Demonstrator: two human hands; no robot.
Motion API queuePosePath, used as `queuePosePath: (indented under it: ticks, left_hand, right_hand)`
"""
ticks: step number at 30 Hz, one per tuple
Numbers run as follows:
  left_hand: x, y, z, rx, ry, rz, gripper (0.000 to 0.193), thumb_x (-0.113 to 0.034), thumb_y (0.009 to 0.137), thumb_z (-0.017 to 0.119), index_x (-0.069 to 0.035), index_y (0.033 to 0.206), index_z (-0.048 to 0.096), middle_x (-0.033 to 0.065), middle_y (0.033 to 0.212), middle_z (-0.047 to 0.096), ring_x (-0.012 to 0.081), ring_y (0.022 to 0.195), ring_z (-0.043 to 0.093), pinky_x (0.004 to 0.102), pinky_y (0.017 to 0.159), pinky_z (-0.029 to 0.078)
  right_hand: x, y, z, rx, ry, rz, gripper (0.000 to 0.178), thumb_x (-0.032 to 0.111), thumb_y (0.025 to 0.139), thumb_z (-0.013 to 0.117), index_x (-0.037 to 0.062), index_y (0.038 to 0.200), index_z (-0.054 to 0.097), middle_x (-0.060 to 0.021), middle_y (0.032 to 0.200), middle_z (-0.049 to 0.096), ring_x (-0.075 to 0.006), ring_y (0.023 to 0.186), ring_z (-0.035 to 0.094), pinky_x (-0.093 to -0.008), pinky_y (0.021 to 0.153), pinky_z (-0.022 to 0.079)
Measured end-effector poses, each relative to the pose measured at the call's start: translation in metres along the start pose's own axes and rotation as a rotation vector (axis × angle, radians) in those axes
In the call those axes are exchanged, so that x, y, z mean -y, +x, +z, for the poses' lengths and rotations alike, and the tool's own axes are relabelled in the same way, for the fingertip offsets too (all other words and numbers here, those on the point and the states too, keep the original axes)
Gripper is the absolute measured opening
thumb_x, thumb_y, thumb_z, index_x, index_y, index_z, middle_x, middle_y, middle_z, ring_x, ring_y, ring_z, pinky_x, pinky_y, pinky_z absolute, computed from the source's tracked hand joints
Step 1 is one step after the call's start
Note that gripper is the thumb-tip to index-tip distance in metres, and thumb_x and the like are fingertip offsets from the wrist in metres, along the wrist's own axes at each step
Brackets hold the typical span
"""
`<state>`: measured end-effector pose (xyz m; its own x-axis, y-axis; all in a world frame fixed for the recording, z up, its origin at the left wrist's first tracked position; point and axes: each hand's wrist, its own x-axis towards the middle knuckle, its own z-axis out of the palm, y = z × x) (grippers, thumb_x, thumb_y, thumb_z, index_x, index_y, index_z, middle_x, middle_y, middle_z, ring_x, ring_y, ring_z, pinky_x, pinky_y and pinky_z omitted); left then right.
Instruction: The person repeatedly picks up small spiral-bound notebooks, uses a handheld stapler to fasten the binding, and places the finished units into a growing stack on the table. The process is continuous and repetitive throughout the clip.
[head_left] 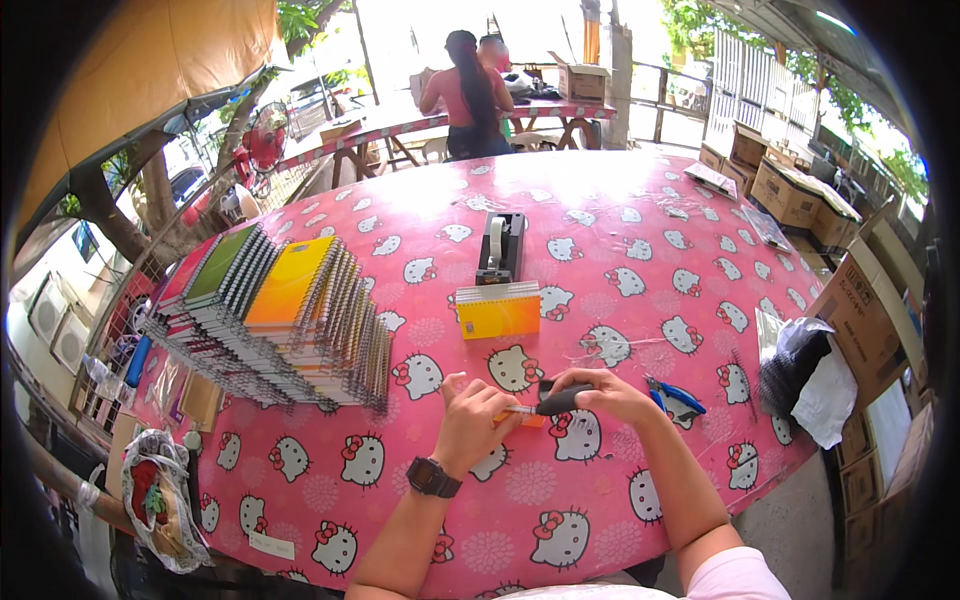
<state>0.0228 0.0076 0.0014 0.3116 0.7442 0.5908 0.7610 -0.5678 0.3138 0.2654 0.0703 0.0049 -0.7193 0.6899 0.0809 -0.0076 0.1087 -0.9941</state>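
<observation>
Gripping: a black-handled tool [556, 402] with a thin metal shaft is held in the right hand [603, 393], fingers closed round the handle, near the table's near edge.
Left hand [468, 420]: fingers are curled narrowly on a small orange card [527, 419] lying under the shaft; a black wristwatch [432, 477] is worn.
Table [640, 300]: covered with a pink cartoon-cat cloth.
Far of the hands: a small yellow-orange spiral notebook [498, 310], and a black tape dispenser [500, 247] beyond it.
Left: spiral notebooks [290, 320] are fanned in a long row.
Right: blue-handled pliers [675, 396] lie just beside the right hand.
</observation>
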Motion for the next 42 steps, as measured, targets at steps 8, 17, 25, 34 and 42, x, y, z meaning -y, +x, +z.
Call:
queuePosePath:
  ticks: [8, 17, 25, 34, 42]
  left_hand:
    - [-0.002, -0.001, 0.001, 0.013, -0.085, -0.052, 0.035, -0.023, 0.070, 0.078, -0.014, 0.102, 0.066, -0.0020, 0.075, 0.065, 0.0161, 0.077, 0.058, 0.0406, 0.094, 0.032]
    - [-0.001, 0.000, 0.002, 0.025, -0.098, -0.094, 0.068, -0.027, 0.069, 0.080, -0.013, 0.128, 0.051, -0.0014, 0.074, 0.066, 0.0168, 0.077, 0.062, 0.0415, 0.094, 0.033]
    - [-0.004, 0.000, -0.003, -0.019, -0.048, -0.103, 0.064, -0.036, 0.065, 0.082, -0.011, 0.119, 0.057, -0.0015, 0.073, 0.065, 0.0167, 0.079, 0.060, 0.0403, 0.092, 0.033]
    - [0.007, -0.004, -0.002, 0.022, 0.046, -0.090, 0.034, -0.035, 0.056, 0.086, -0.010, 0.066, 0.065, 0.0002, 0.068, 0.063, 0.0188, 0.072, 0.058, 0.0350, 0.074, 0.045]
    - [0.009, 0.004, -0.007, -0.066, -0.124, -0.092, 0.029, -0.023, 0.059, 0.086, -0.007, 0.074, 0.067, 0.0021, 0.076, 0.065, 0.0185, 0.073, 0.057, 0.0321, 0.066, 0.049]
  right_hand:
    - [-0.010, 0.003, 0.001, -0.031, 0.008, 0.054, 0.039, 0.037, 0.084, 0.066, 0.0039, 0.105, 0.064, -0.0011, 0.090, 0.058, -0.0092, 0.085, 0.052, -0.0243, 0.073, 0.042]
    - [-0.007, 0.007, 0.002, -0.001, -0.021, 0.094, 0.050, 0.046, 0.082, 0.065, 0.0030, 0.106, 0.064, -0.0030, 0.090, 0.060, -0.0094, 0.084, 0.054, -0.0257, 0.074, 0.043]
    - [-0.006, 0.010, 0.015, -0.052, -0.029, 0.142, 0.056, 0.049, 0.083, 0.065, 0.0003, 0.108, 0.062, -0.0039, 0.094, 0.059, -0.0111, 0.084, 0.053, -0.0281, 0.076, 0.043]
    - [-0.005, 0.010, 0.018, -0.129, -0.221, 0.182, 0.040, 0.038, 0.087, 0.064, 0.0021, 0.106, 0.063, 0.0024, 0.083, 0.055, -0.0065, 0.076, 0.047, -0.0235, 0.066, 0.039]
    - [-0.004, 0.009, 0.015, -0.116, -0.110, 0.168, 0.032, 0.028, 0.091, 0.056, 0.0013, 0.107, 0.062, -0.0001, 0.091, 0.059, -0.0068, 0.081, 0.052, -0.0232, 0.070, 0.044]
